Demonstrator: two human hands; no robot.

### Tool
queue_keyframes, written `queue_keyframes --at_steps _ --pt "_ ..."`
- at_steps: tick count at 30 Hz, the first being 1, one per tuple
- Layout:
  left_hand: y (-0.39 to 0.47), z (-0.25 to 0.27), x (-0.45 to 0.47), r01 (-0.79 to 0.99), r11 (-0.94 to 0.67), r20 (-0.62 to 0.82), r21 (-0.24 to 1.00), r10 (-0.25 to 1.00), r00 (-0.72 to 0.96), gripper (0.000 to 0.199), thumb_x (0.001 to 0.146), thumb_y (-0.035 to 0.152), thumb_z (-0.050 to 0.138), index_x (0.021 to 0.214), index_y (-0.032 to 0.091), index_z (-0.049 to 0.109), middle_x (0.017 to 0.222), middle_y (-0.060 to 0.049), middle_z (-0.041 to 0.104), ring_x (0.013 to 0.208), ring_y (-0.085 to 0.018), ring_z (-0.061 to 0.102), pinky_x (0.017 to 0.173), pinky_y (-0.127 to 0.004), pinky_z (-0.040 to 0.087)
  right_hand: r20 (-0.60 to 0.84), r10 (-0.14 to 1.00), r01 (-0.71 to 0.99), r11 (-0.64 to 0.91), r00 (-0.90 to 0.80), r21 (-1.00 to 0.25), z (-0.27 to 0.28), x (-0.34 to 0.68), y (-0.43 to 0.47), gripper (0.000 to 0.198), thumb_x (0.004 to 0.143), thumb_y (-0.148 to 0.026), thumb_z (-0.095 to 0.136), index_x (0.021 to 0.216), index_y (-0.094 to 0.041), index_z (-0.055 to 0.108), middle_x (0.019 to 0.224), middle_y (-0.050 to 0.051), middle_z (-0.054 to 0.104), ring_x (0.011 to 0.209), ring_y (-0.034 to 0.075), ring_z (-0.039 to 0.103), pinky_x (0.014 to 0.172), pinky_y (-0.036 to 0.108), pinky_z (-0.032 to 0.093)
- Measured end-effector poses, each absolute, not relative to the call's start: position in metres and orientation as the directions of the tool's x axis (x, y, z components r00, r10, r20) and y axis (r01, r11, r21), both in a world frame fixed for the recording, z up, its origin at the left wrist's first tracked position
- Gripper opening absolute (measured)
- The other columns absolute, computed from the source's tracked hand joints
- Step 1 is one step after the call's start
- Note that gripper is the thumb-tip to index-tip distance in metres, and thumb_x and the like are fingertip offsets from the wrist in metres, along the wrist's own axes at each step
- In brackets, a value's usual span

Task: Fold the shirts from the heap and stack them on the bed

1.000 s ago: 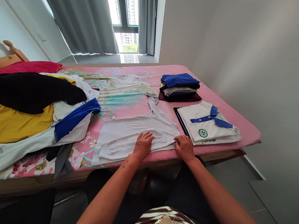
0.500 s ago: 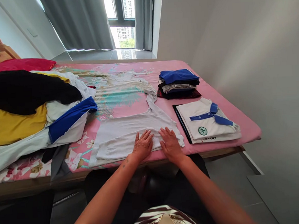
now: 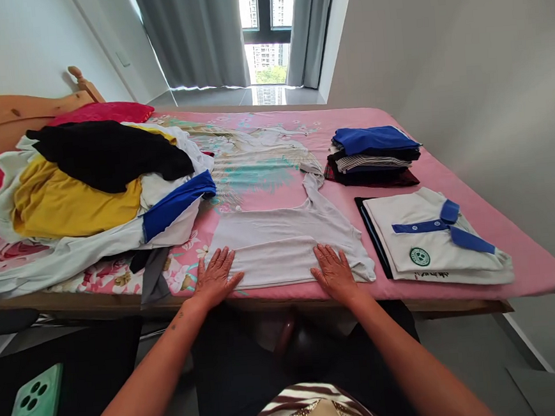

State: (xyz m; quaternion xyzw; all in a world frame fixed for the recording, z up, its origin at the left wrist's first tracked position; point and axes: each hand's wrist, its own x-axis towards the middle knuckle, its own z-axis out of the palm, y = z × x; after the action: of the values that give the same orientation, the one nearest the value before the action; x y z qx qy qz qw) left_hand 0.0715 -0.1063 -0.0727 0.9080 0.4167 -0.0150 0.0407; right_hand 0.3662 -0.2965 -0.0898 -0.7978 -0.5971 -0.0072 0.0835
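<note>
A pale grey long-sleeved top (image 3: pixel 279 228) is spread on the bed in front of me, a strip of it folded lengthwise along the near side. My left hand (image 3: pixel 217 278) rests flat on the left end of that strip, fingers spread. Toward the other end, my right hand (image 3: pixel 334 273) presses flat near the bunched corner, also with its fingers apart. Neither palm is wrapped around anything. Beyond the top, its far sleeve reaches toward the patterned part of the sheet.
Loose clothes, including a black garment (image 3: pixel 114 153) and a yellow one (image 3: pixel 72 198), are heaped at left. A folded stack (image 3: pixel 374 152) and a folded white polo shirt (image 3: pixel 405 243) lie at right. A green phone (image 3: pixel 31 413) sits on a dark surface, lower left.
My left hand has slid left along the top to its end, while the right stays near the other end. The folded strip looks flatter. My view has turned left, bringing the phone into sight.
</note>
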Motion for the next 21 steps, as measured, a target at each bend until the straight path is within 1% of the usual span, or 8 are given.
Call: queue_keyframes --at_steps 2,5,7,9,11,13,16,21 --pt "-0.106 -0.074 0.070 0.757 -0.649 -0.038 0.072 0.757 0.652 0.066 0.088 0.056 0.037 0.145 0.024 0.030 0.154 -0.006 0.021 0.142 -0.026 0.016 0.112 -0.058 0.002 0.118 0.953 0.957 -0.265 0.278 -0.119 -0.091 0.366 -0.295 0.053 0.094 -0.039 0.034 0.142 -0.015 0.035 0.150 0.006 0.030 0.139 0.025 0.023 0.113 0.050 0.012" --pt "-0.109 -0.074 0.067 0.732 -0.673 0.017 0.100 0.737 0.676 0.065 0.087 0.055 0.040 0.144 0.025 0.033 0.153 -0.007 0.023 0.142 -0.027 0.018 0.112 -0.058 0.005 0.123 0.967 0.970 -0.206 0.222 -0.129 -0.090 0.372 -0.304 0.055 0.092 -0.040 0.037 0.141 -0.015 0.036 0.149 0.007 0.031 0.139 0.024 0.024 0.112 0.048 0.015" --pt "-0.110 -0.073 0.056 0.688 -0.717 0.068 0.115 0.696 0.715 0.067 0.085 0.056 0.044 0.143 0.024 0.035 0.153 -0.008 0.023 0.142 -0.029 0.017 0.112 -0.059 0.006 0.131 0.977 0.980 -0.149 0.166 -0.130 -0.088 0.380 -0.319 0.055 0.089 -0.038 0.042 0.140 -0.017 0.037 0.149 0.006 0.033 0.139 0.023 0.024 0.112 0.048 0.016" --pt "-0.112 -0.072 0.039 0.616 -0.779 0.117 0.116 0.627 0.770 0.067 0.082 0.053 0.050 0.141 0.025 0.038 0.153 -0.007 0.025 0.142 -0.029 0.018 0.112 -0.058 0.007 0.151 0.981 0.988 -0.101 0.118 -0.115 -0.086 0.389 -0.336 0.055 0.085 -0.030 0.046 0.138 -0.019 0.040 0.148 0.005 0.035 0.139 0.023 0.025 0.112 0.048 0.016" --pt "-0.114 -0.071 0.021 0.540 -0.834 0.145 0.113 0.552 0.821 0.058 0.082 0.043 0.051 0.138 0.026 0.043 0.151 -0.006 0.031 0.141 -0.027 0.023 0.114 -0.055 0.009 0.180 0.980 0.994 -0.071 0.086 -0.088 -0.087 0.398 -0.353 0.055 0.080 -0.020 0.045 0.136 -0.020 0.044 0.146 0.004 0.038 0.138 0.023 0.026 0.113 0.048 0.015" --pt "-0.115 -0.071 0.006 0.495 -0.861 0.155 0.116 0.508 0.847 0.052 0.083 0.028 0.046 0.135 0.027 0.046 0.147 -0.004 0.039 0.138 -0.023 0.029 0.114 -0.050 0.015 0.205 0.976 0.996 -0.062 0.073 -0.056 -0.088 0.405 -0.365 0.055 0.079 -0.014 0.043 0.133 -0.020 0.047 0.143 0.004 0.042 0.137 0.022 0.029 0.112 0.048 0.016" --pt "-0.115 -0.073 -0.003 0.490 -0.864 0.169 0.116 0.503 0.847 0.054 0.080 0.016 0.042 0.133 0.024 0.049 0.142 -0.004 0.046 0.135 -0.021 0.035 0.113 -0.046 0.023 0.215 0.974 0.997 -0.075 0.077 -0.014 -0.089 0.411 -0.369 0.055 0.078 -0.008 0.040 0.131 -0.022 0.049 0.140 0.002 0.047 0.134 0.022 0.035 0.111 0.047 0.019" --pt "-0.110 -0.077 0.006 0.519 -0.850 0.221 0.092 0.525 0.822 0.053 0.076 0.013 0.045 0.127 0.024 0.055 0.136 -0.006 0.052 0.130 -0.023 0.042 0.110 -0.047 0.028 0.228 0.965 0.991 -0.133 0.126 0.019 -0.086 0.411 -0.358 0.049 0.083 -0.007 0.040 0.126 -0.024 0.054 0.133 0.001 0.054 0.128 0.021 0.043 0.110 0.046 0.020"
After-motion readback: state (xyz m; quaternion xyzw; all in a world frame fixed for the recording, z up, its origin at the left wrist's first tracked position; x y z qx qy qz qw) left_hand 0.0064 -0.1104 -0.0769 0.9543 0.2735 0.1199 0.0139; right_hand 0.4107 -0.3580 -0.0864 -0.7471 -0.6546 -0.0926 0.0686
